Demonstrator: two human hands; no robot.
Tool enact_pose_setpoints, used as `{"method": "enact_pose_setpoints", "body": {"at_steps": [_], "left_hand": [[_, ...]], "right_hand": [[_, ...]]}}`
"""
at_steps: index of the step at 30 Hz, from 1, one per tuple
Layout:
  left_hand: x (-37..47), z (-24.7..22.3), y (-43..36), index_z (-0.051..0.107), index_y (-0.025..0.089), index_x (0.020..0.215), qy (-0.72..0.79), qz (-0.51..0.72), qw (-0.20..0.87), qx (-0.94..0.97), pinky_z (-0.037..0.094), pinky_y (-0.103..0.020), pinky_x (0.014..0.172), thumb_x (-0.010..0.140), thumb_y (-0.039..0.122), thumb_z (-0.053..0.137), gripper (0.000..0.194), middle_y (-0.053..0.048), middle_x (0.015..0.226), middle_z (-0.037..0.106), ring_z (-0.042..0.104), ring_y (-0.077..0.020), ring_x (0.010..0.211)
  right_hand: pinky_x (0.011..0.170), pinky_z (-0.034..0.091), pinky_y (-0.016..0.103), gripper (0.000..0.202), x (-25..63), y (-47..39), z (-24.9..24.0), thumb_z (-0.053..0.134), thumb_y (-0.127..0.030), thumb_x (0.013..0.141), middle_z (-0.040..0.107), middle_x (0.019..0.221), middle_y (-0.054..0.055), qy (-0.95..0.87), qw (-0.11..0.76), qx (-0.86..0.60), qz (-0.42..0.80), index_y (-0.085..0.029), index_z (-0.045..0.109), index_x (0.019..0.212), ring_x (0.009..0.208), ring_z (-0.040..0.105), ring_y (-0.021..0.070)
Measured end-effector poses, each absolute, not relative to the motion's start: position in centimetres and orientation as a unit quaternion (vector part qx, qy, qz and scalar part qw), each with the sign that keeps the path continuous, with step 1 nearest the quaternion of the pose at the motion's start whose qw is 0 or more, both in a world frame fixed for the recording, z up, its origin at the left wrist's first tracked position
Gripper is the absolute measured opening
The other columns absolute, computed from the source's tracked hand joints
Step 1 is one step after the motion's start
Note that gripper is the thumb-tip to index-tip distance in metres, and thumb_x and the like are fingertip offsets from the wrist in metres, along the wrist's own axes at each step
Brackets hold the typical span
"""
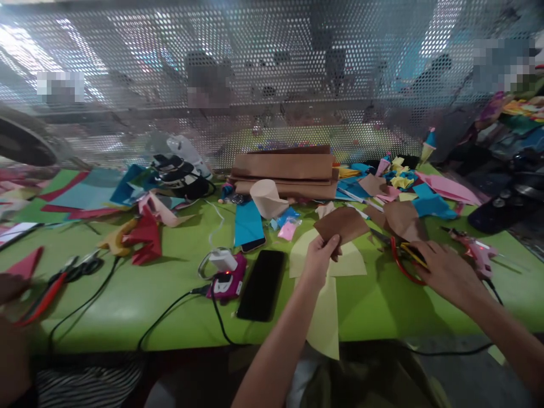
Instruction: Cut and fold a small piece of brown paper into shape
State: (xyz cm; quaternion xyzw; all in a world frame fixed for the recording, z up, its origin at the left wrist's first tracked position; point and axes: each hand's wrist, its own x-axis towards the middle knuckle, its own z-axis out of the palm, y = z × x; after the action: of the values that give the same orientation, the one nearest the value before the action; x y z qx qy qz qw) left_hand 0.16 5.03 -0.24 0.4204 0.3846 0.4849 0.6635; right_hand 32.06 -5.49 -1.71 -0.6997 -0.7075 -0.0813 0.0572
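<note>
Pinched in my left hand (319, 260) is a piece of brown paper (343, 224), raised over pale yellow paper pieces (323, 311) near the table's front edge. To the right, my right hand (442, 269) rests on scissors (399, 258) with red and yellow handles, its fingers curled at the handle loops. The scissor blades point left towards the brown paper, and the two are apart. Another curved brown piece (406, 220) lies just behind the scissors.
A black phone (261, 285) and a purple power adapter (228, 277) with cables lie left of my left forearm. A pink glue gun (478, 252) sits right. Folded brown sheets (283, 170) stand behind. At far left, another person's hand (12, 286) is near red-handled pliers (45, 297).
</note>
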Motion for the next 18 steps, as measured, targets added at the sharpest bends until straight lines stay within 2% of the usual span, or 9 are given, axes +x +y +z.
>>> {"method": "enact_pose_setpoints", "body": {"at_steps": [2, 4, 6, 8, 11, 15, 18], "left_hand": [[0.1, -0.2, 4.8, 0.062, 0.017, 0.068, 0.383, 0.483, 0.667, 0.417, 0.036, -0.023, 0.052, 0.069, 0.063, 0.091, 0.054, 0.000, 0.059, 0.061, 0.047, -0.0079, 0.051], [0.0, -0.1, 4.7, 0.063, 0.017, 0.069, 0.384, 0.484, 0.670, 0.413, 0.037, -0.022, 0.052, 0.069, 0.063, 0.092, 0.054, 0.000, 0.059, 0.061, 0.047, -0.0075, 0.052], [-0.2, -0.1, 4.6, 0.063, 0.017, 0.070, 0.382, 0.489, 0.671, 0.405, 0.037, -0.022, 0.053, 0.069, 0.062, 0.092, 0.054, 0.000, 0.059, 0.061, 0.047, -0.0074, 0.052], [-0.3, -0.2, 4.6, 0.063, 0.016, 0.070, 0.378, 0.494, 0.673, 0.400, 0.037, -0.022, 0.053, 0.069, 0.062, 0.093, 0.054, 0.000, 0.060, 0.061, 0.048, -0.0074, 0.053], [-0.1, -0.1, 4.6, 0.063, 0.016, 0.070, 0.370, 0.496, 0.679, 0.396, 0.038, -0.022, 0.054, 0.069, 0.062, 0.092, 0.055, 0.000, 0.061, 0.062, 0.049, -0.0077, 0.053], [0.1, 0.0, 4.4, 0.063, 0.016, 0.070, 0.369, 0.494, 0.681, 0.395, 0.040, -0.023, 0.055, 0.070, 0.062, 0.092, 0.054, -0.001, 0.062, 0.062, 0.051, -0.0084, 0.054], [0.0, -0.1, 4.3, 0.064, 0.016, 0.071, 0.370, 0.498, 0.677, 0.396, 0.041, -0.023, 0.056, 0.072, 0.061, 0.091, 0.052, -0.001, 0.063, 0.064, 0.053, -0.0088, 0.055]], "right_hand": [[0.070, 0.048, 0.039, 0.054, 31.5, -5.2, -2.0, 0.060, -0.014, 0.084, 0.076, 0.119, 0.016, -0.705, 0.041, -0.705, -0.065, -0.020, 0.066, 0.137, 0.096, 0.074, 0.0352], [0.064, 0.043, 0.038, 0.056, 31.1, -4.7, -1.8, 0.063, -0.015, 0.079, 0.078, 0.116, 0.016, -0.694, 0.065, -0.716, -0.034, -0.023, 0.067, 0.135, 0.088, 0.074, 0.0339], [0.060, 0.041, 0.037, 0.055, 31.1, -4.3, -1.3, 0.069, -0.021, 0.076, 0.080, 0.103, 0.013, -0.671, 0.134, -0.729, 0.024, -0.026, 0.071, 0.131, 0.076, 0.072, 0.0321], [0.058, 0.043, 0.037, 0.057, 31.4, -4.4, -0.7, 0.075, -0.029, 0.073, 0.079, 0.089, 0.008, -0.636, 0.241, -0.721, 0.129, -0.029, 0.073, 0.130, 0.067, 0.068, 0.0301], [0.055, 0.045, 0.036, 0.051, 31.2, -5.2, 0.0, 0.085, -0.041, 0.071, 0.074, 0.081, 0.006, -0.554, 0.372, -0.677, 0.311, -0.033, 0.078, 0.121, 0.062, 0.063, 0.0258], [0.047, 0.039, 0.033, 0.047, 29.0, -6.3, 0.7, 0.090, -0.048, 0.074, 0.063, 0.070, 0.002, -0.434, 0.440, -0.623, 0.480, -0.035, 0.078, 0.118, 0.053, 0.051, 0.0186], [0.057, 0.051, 0.035, 0.053, 27.0, -6.2, 1.3, 0.090, -0.052, 0.076, 0.067, 0.081, 0.003, -0.403, 0.486, -0.591, 0.502, -0.037, 0.075, 0.124, 0.062, 0.061, 0.0205]]}}
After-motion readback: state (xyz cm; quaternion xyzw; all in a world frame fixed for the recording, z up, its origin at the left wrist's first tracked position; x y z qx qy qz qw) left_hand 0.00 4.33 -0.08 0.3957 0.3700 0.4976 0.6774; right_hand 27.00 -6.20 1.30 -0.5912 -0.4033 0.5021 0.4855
